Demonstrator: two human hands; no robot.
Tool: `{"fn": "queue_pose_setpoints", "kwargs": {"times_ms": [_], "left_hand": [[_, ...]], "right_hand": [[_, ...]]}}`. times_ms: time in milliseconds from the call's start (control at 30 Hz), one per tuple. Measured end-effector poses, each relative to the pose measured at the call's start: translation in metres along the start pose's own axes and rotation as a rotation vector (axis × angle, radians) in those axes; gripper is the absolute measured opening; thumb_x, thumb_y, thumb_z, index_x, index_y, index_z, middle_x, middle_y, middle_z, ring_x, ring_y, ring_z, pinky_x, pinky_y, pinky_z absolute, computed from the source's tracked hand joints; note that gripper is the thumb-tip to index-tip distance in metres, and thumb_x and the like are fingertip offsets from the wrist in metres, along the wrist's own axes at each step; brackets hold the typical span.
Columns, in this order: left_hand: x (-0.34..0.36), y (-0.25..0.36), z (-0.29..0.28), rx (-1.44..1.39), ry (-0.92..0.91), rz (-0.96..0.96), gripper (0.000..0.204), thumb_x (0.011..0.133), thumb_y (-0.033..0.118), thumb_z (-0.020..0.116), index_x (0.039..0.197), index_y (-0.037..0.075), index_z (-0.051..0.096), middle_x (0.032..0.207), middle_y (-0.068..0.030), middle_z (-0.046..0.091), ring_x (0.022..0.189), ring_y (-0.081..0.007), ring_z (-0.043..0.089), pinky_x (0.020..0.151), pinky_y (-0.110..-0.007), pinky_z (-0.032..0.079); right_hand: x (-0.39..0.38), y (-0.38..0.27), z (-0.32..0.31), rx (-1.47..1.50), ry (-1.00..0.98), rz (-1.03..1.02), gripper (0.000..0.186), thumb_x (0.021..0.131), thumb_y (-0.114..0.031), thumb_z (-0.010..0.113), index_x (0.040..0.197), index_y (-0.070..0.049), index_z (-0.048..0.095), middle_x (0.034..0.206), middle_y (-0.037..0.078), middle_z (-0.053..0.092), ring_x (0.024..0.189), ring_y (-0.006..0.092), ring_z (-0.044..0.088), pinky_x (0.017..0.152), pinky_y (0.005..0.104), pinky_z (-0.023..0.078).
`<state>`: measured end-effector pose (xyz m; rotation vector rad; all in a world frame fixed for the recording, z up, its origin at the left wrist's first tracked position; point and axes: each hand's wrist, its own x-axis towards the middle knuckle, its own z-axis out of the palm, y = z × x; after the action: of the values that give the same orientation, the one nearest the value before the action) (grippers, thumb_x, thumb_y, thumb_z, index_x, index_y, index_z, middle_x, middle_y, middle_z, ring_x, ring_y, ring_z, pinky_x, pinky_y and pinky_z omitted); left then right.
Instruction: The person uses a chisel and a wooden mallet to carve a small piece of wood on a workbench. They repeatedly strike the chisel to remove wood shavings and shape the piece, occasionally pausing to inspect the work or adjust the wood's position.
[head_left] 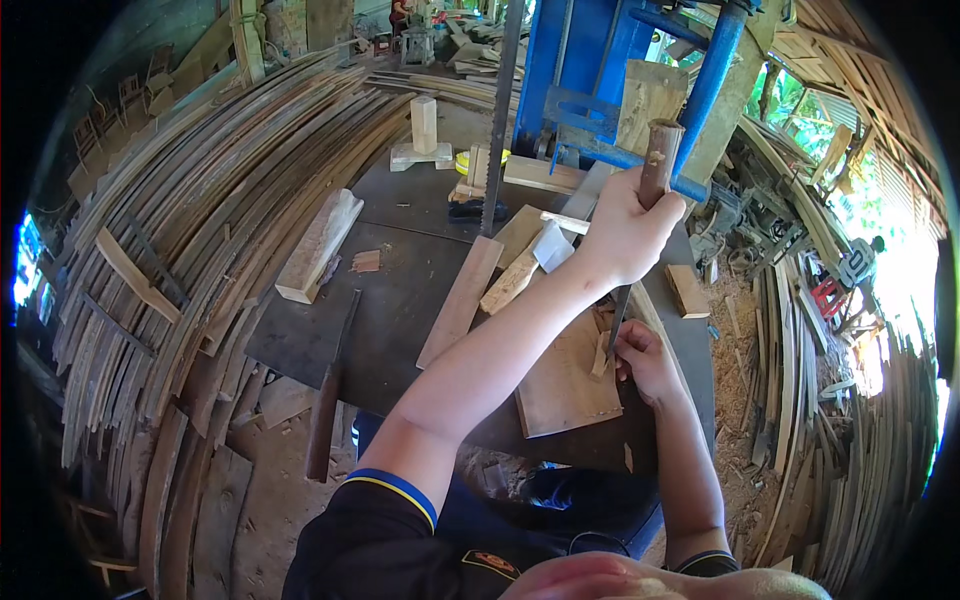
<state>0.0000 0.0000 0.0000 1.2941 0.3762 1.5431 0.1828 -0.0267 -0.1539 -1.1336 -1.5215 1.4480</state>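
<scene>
One thick pale wooden block (318, 248) lies left on the dark flat worktop (400, 300). Rightward and nearer rests a flat tan wooden board (565, 390). The left hand (632, 232) grips a dark narrow-bladed tool (619, 315) by its round brown wooden handle (659, 160), tip down at the board; rightmost, the right hand (648, 362) curls beside it, grip unclear.

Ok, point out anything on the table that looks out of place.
The chisel-like tool at the left: its wooden handle sticks out past the near edge of the table, where it might easily get bumped off.
</scene>
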Motion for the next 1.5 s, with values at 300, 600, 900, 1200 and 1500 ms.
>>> {"fn": "queue_pose_setpoints", "kwargs": {"times_ms": [300,600,900,1200,1500], "left_hand": [[-0.001,-0.001,0.006,0.063,0.002,0.034,0.016,0.094,0.006,0.055,0.081,0.009,0.046,0.057,0.0042,0.043,0.043,-0.0040,0.037,0.039,-0.025,0.028],[-0.018,0.019,0.015,0.312,-0.002,0.151,0.015,0.091,0.011,0.059,0.078,0.007,0.054,0.061,0.0036,0.051,0.052,-0.0049,0.046,0.048,-0.027,0.036],[-0.035,0.043,0.023,0.338,0.014,0.263,0.016,0.089,0.014,0.063,0.082,0.003,0.054,0.064,0.0030,0.049,0.061,-0.0052,0.043,0.054,-0.028,0.034],[-0.034,0.037,0.027,0.407,0.025,0.257,0.022,0.081,0.016,0.064,0.080,-0.005,0.056,0.061,-0.0125,0.053,0.055,-0.0204,0.050,0.057,-0.039,0.043],[-0.032,0.026,0.027,0.169,-0.175,0.240,0.012,0.094,0.005,0.058,0.083,0.008,0.053,0.058,0.0051,0.045,0.046,-0.0037,0.039,0.043,-0.023,0.028]], "right_hand": [[-0.003,-0.011,0.005,-0.053,0.042,0.027,0.008,0.100,-0.007,0.057,0.093,-0.007,0.061,0.072,-0.003,0.058,0.058,0.0058,0.053,0.050,0.0217,0.043],[-0.004,-0.013,0.009,-0.116,0.066,-0.001,0.003,0.096,-0.005,0.061,0.096,-0.003,0.062,0.073,0.001,0.061,0.059,0.0076,0.057,0.049,0.0231,0.047],[-0.003,-0.008,0.008,-0.101,0.052,-0.030,0.007,0.095,-0.006,0.065,0.098,0.000,0.063,0.075,0.003,0.063,0.059,0.0091,0.059,0.051,0.0244,0.049],[-0.003,-0.005,0.003,-0.117,0.062,-0.035,0.016,0.094,-0.010,0.070,0.104,0.002,0.068,0.078,0.004,0.066,0.061,0.0099,0.062,0.054,0.0242,0.051],[-0.001,-0.007,0.002,-0.129,0.030,-0.087,0.018,0.095,-0.018,0.072,0.102,-0.002,0.074,0.077,0.001,0.068,0.061,0.0070,0.061,0.055,0.0242,0.051]]}}
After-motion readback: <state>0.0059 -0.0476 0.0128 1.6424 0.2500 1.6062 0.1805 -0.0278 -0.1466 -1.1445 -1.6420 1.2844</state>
